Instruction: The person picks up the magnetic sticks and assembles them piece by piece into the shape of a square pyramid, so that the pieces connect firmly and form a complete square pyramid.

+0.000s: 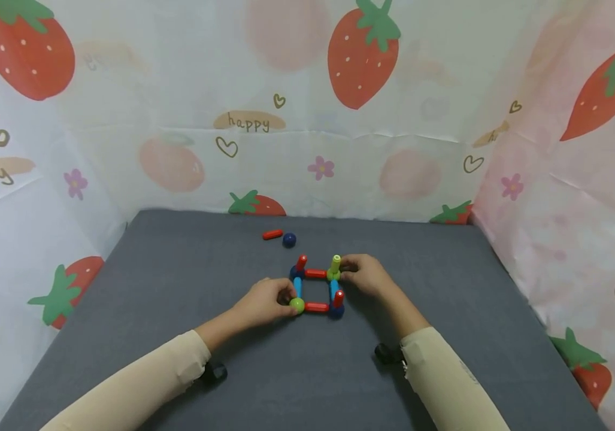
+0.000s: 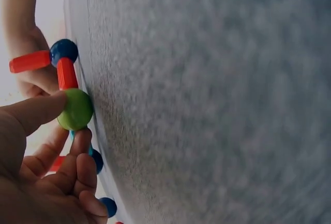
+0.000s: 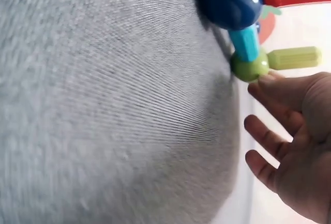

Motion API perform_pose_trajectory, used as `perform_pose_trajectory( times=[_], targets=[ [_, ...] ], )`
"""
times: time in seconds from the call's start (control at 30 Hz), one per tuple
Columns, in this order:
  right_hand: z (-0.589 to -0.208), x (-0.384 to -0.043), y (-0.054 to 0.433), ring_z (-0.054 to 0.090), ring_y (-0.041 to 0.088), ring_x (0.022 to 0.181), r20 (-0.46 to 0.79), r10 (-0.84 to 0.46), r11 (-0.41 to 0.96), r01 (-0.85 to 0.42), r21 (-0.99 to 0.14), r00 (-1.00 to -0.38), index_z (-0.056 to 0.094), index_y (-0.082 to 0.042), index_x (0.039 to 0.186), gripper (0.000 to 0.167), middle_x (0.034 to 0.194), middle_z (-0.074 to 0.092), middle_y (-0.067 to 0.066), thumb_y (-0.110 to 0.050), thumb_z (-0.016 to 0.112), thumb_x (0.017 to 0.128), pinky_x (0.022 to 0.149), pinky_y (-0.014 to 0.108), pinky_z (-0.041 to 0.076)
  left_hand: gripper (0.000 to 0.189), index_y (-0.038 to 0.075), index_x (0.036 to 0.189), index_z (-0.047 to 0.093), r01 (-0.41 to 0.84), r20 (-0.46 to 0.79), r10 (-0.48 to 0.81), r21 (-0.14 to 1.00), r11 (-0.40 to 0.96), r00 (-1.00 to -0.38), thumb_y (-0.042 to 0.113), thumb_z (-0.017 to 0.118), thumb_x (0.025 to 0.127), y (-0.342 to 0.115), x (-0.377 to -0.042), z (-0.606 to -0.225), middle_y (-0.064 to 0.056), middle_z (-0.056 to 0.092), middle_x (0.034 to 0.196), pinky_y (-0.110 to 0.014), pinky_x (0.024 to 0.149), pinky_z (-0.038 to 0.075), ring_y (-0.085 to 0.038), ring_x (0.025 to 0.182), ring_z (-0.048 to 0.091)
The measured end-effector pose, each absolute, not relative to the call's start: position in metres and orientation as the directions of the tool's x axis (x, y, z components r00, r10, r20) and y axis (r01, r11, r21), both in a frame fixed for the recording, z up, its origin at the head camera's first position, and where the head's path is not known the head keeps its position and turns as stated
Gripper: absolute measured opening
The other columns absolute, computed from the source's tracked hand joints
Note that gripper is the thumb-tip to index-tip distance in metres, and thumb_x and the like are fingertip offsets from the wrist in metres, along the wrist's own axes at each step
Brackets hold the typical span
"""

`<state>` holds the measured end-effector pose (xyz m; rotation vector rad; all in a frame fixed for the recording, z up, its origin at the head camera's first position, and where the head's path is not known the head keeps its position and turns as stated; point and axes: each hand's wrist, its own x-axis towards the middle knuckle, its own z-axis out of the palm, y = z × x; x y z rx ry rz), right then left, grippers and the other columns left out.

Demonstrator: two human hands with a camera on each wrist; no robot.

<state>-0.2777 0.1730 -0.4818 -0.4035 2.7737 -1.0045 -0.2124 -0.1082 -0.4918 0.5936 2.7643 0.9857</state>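
A square frame of toy magnetic sticks and balls lies on the grey table. Its near left corner is a green ball [image 1: 297,306], which my left hand [image 1: 266,302] pinches between thumb and fingers. At the far right corner, my right hand [image 1: 366,274] holds a smaller-looking green ball [image 3: 250,66] with thumb and index fingertips; its other fingers are loosely bent. A yellow-green stick [image 1: 336,263] stands on that ball. Dark blue balls form the other corners, each with an upright red stick [image 1: 339,299]. Red sticks and light blue sticks [image 3: 244,43] make the sides.
Beyond the frame, a loose red stick [image 1: 272,234] lies beside a dark blue ball [image 1: 288,240]. The grey table [image 1: 178,269] meets a strawberry-print cloth [image 1: 296,173] at its back and sides. Dark objects [image 1: 388,354] show by both sleeve cuffs.
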Motion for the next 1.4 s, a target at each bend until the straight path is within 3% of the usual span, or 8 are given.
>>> perform_pose_trajectory(
  times=[0.23, 0.37, 0.6, 1.03, 1.4],
  targets=[
    [-0.461, -0.247, 0.186, 0.056, 0.029, 0.13, -0.024, -0.238, 0.75, -0.168, -0.64, -0.971, 0.068, -0.019, 0.134, 0.032, 0.136, 0.066, 0.003, -0.018, 0.066, 0.101, 0.099, 0.052, 0.051, 0.019, 0.024, 0.097, 0.068, 0.311, -0.021, 0.421, 0.641, 0.702, -0.907, 0.03, 0.083, 0.088, -0.103, -0.207, -0.49, 0.008, 0.067, 0.092, -0.038, 0.086, 0.047, -0.012, 0.09, 0.055],
    [-0.458, -0.229, 0.193, 0.056, 0.029, 0.127, -0.033, -0.232, 0.731, -0.152, -0.665, -0.972, 0.069, -0.019, 0.133, 0.033, 0.133, 0.066, 0.005, -0.019, 0.069, 0.1, 0.096, 0.052, 0.05, 0.019, 0.024, 0.097, 0.068, 0.311, -0.016, 0.419, 0.647, 0.696, -0.908, 0.03, 0.084, 0.087, -0.101, -0.205, -0.487, 0.008, 0.067, 0.092, -0.038, 0.086, 0.048, -0.011, 0.088, 0.057],
    [-0.473, -0.206, 0.196, 0.059, 0.023, 0.119, -0.063, -0.24, 0.682, -0.122, -0.721, -0.969, 0.072, -0.021, 0.126, 0.035, 0.121, 0.071, -0.005, -0.018, 0.079, 0.092, 0.094, 0.046, 0.052, 0.021, 0.025, 0.094, 0.068, 0.313, 0.003, 0.404, 0.638, 0.703, -0.915, 0.03, 0.086, 0.084, -0.096, -0.204, -0.487, 0.011, 0.068, 0.089, -0.04, 0.088, 0.044, -0.01, 0.088, 0.055],
    [-0.494, -0.204, 0.191, 0.062, 0.023, 0.117, -0.103, -0.22, 0.694, -0.081, -0.715, -0.97, 0.074, -0.018, 0.114, 0.034, 0.118, 0.071, 0.0, -0.023, 0.087, 0.083, 0.102, 0.048, 0.048, 0.02, 0.023, 0.095, 0.068, 0.306, -0.01, 0.417, 0.661, 0.685, -0.909, 0.03, 0.085, 0.086, -0.091, -0.2, -0.492, 0.012, 0.068, 0.087, -0.037, 0.086, 0.048, -0.008, 0.086, 0.059],
    [-0.494, -0.205, 0.188, 0.063, 0.02, 0.112, -0.091, -0.219, 0.694, -0.09, -0.715, -0.971, 0.075, -0.02, 0.112, 0.033, 0.115, 0.072, -0.003, -0.024, 0.088, 0.082, 0.099, 0.046, 0.05, 0.018, 0.021, 0.099, 0.069, 0.336, 0.004, 0.46, 0.688, 0.643, -0.888, 0.028, 0.083, 0.089, -0.099, -0.203, -0.493, 0.011, 0.068, 0.091, -0.034, 0.084, 0.052, -0.007, 0.088, 0.061]
  ],
)
